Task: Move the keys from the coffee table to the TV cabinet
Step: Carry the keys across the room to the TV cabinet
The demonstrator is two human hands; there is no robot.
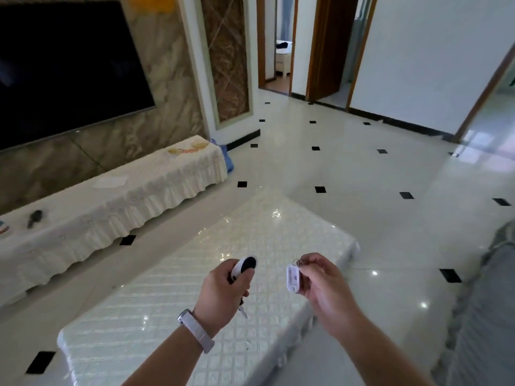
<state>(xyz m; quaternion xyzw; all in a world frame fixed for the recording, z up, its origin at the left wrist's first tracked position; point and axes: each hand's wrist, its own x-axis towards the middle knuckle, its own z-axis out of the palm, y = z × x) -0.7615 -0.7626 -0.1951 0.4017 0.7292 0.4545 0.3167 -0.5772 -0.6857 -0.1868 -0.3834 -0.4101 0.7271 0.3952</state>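
Note:
My left hand [223, 295] grips a black-and-white key fob [245, 267], and a metal key blade [243, 312] pokes out below the fist. My right hand [324, 280] pinches a key ring with a white plastic tag [293, 278] hanging from it. Both hands hover above the coffee table [178, 299], which has a glossy white quilted cover. The TV cabinet [111, 210] runs along the left wall, draped in a white frilled cloth, below a large dark TV [64, 68].
On the cabinet lie a dark small object [34, 218], a white paper [110, 181] and a yellow patterned item [189, 149]. A blue bag [227, 160] sits at its far end. Glossy tiled floor [348, 168] leads to open doorways. A grey sofa [490, 316] is at right.

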